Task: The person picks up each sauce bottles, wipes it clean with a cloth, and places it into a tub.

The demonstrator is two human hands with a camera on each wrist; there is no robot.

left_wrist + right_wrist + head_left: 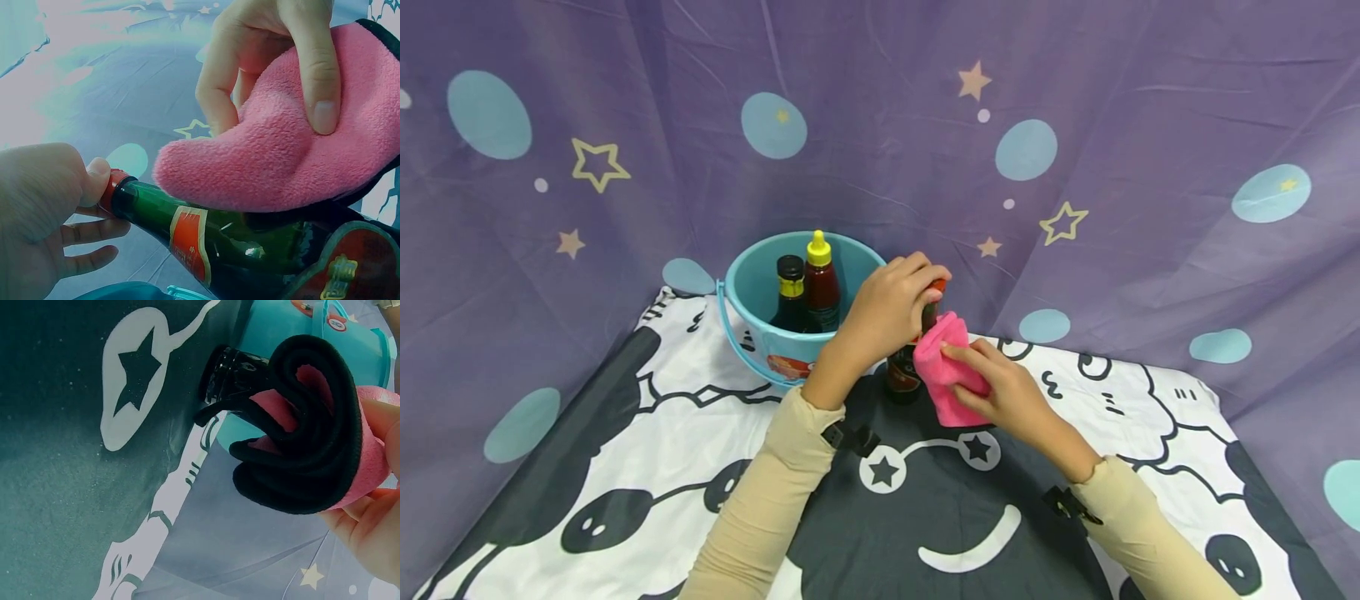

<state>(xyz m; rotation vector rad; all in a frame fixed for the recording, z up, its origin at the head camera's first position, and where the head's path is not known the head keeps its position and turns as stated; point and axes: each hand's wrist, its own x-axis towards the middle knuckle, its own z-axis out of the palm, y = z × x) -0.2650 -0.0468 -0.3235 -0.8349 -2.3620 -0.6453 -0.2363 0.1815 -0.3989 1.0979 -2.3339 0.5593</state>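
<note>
A dark green glass bottle (pixel 902 375) with a red cap (pixel 112 192) and a red-and-gold label stands on the patterned cloth, right beside the bucket. My left hand (pixel 887 304) holds the bottle at its cap, thumb and fingers around the top. In my right hand (pixel 1011 392) is a folded pink plush cloth (pixel 951 375), pinched between thumb and fingers. It lies against the bottle's side and hides part of the neck and body. The right wrist view shows the dark edging of the folded cloth (pixel 300 444) near the bottle's base (pixel 234 375).
A light blue bucket (pixel 760 342) stands left of the bottle, its handle hanging down. Inside are a dark bottle with a black cap (pixel 790 267) and a red sauce bottle with a yellow nozzle (pixel 822 283). Behind hangs a purple curtain (pixel 880 133) with stars and dots.
</note>
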